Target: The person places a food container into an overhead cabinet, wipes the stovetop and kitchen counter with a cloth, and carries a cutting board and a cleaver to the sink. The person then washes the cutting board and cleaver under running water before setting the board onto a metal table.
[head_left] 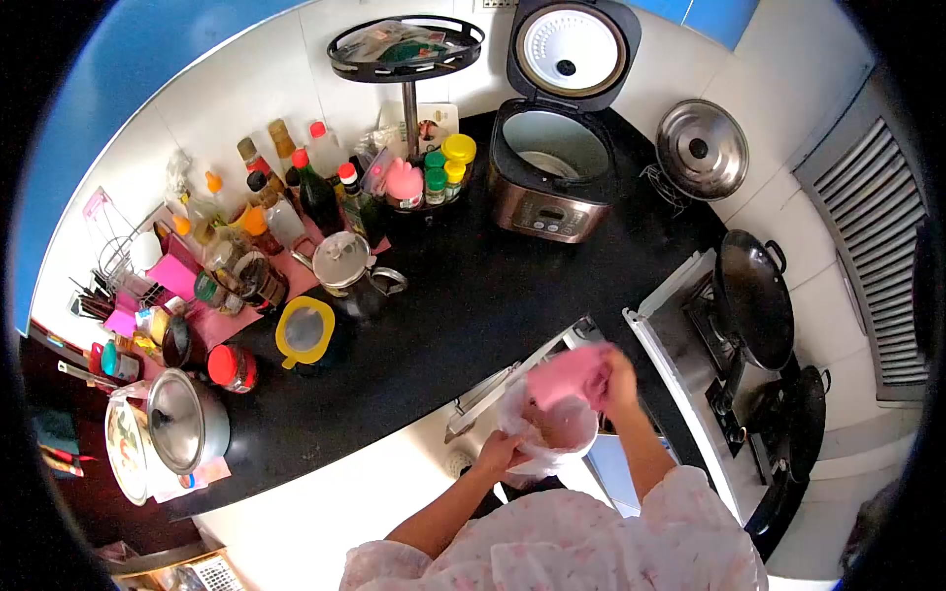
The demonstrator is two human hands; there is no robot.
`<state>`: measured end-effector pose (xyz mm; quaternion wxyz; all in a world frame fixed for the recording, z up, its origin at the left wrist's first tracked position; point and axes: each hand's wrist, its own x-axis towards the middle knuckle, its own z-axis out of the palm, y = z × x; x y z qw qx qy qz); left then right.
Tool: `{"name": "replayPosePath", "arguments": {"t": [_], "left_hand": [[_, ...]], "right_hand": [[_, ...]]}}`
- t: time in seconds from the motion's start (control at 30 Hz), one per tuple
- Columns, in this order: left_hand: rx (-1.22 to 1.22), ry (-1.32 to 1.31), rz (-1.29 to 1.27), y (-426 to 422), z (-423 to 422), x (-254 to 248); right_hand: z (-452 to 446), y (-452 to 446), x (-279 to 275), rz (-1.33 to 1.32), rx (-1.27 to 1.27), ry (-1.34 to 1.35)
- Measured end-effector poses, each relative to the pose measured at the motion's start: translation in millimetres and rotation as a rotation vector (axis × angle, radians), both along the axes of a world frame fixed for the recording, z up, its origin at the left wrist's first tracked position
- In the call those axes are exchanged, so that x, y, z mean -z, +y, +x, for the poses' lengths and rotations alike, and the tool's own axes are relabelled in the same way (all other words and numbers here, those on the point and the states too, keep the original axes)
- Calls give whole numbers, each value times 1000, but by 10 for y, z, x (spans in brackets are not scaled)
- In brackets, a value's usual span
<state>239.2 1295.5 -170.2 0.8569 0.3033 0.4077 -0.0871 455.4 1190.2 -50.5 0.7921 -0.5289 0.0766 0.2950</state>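
Pink vessel (560, 378), blurred and cup-like, is grasped in the right grip (619, 386), whose fingers close around its right end, and lies tilted just above a pale bowl (576, 433). That bowl, with translucent plastic (514, 404) around its left side, is clasped at its near-left edge by the left grip (501, 451); whether those fingers press the bowl itself or only the plastic, I cannot tell. Just beyond both grips is what looks like an open drawer (480, 397), under the edge of the black table (434, 345). To the left of the left grip, on that table, are a yellow-rimmed container (305, 330), a steel kettle (345, 264), a red-lidded jar (232, 367) and, farther left, a lidded pot (179, 424). Well beyond the right grip stands a rice cooker (552, 212), lid raised; right of that grip, a dark wok (754, 295) sits on the stove (680, 291).
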Motion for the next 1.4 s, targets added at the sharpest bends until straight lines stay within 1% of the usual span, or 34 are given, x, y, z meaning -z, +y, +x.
{"name": "replayPosePath", "arguments": {"t": [0.03, 0.1, 0.13, 0.17, 0.23, 0.27, 0.3, 0.37, 0.4, 0.47, 0.5, 0.57, 0.6, 0.63, 0.67, 0.7, 0.73, 0.77, 0.8, 0.83, 0.9, 0.97, 1.03, 1.1, 1.17, 1.2, 1.23, 1.3, 1.33, 1.4], "left_hand": [[43, -67, -44, -16, -47, 159], [20, -39, -36, -37, -110, 107], [-7, -8, -28, -34, -124, 38], [-24, -12, -28, -32, -149, -31], [-36, 47, 61, -59, -200, -166], [-58, 70, 82, -92, -227, -155], [-76, 80, 78, -147, -263, -22], [-148, 40, 64, -262, -304, 307], [-165, 51, 59, -307, -295, 318], [-193, 112, 88, -310, -312, 258], [-205, 128, 82, -315, -334, 241], [-143, 162, 104, -305, -335, 157], [-190, 156, 56, -238, -277, -185], [-204, 160, 52, -271, -276, -172], [-276, 131, 14, -289, -265, -138], [-345, 102, -24, -306, -261, -121], [-354, 107, -23, -323, -274, -125], [-345, 116, -19, -317, -293, -133], [-334, 122, -13, -289, -306, -144], [-324, 127, -7, -257, -314, -156], [-313, 146, 5, -221, -376, -165], [-302, 171, 6, -234, -498, -150], [-257, 166, 17, -222, -599, -106], [-262, 179, 59, -230, -659, -188], [-271, 198, 96, -258, -748, -190], [-251, 204, 143, -283, -819, -160], [-234, 213, 190, -294, -874, -141], [-254, 250, 211, -308, -933, -327], [-258, 283, 230, -318, -958, -380], [-290, 310, 250, -440, -1174, -163]], "right_hand": [[41, 120, -305, 59, 139, -50], [283, 183, -526, 88, 221, -258], [368, 240, -613, 73, 180, -443], [504, 262, -517, 77, 163, -446], [919, 341, -7, -299, -81, -885], [1172, 517, 316, -424, -25, -1407], [1259, 639, 273, -585, -216, -1548], [1384, 876, 715, -1014, -207, -1538], [1397, 982, 855, -1003, -228, -1538], [1306, 1267, 1082, -1186, -16, -1725], [1230, 1399, 1076, -1177, -39, -1721], [996, 1619, 894, -811, -228, -1777], [866, 1710, 896, -646, -315, -1719], [726, 1813, 876, -481, -395, -1653], [531, 1859, 863, -449, -644, -1373], [308, 1791, 825, -407, -823, -1216], [84, 1724, 784, -387, -982, -1048], [-109, 1593, 756, -358, -1090, -1017], [-246, 1454, 773, 13, -1035, -1334], [-404, 1213, 671, -24, -1076, -1348], [-546, 788, 440, -329, -1377, -1043], [-459, 599, 354, -340, -1430, -771], [-279, 697, -158, -426, -1164, -389], [110, 815, 96, 16, -778, -462], [118, 1194, -422, -184, -473, -775], [266, 1390, -303, -235, -371, -1166], [436, 1606, -58, -275, -248, -1551], [640, 2102, 372, -325, -254, -1618], [720, 2324, 571, -299, -278, -1621], [837, 2735, 893, -668, -354, -1402]]}}
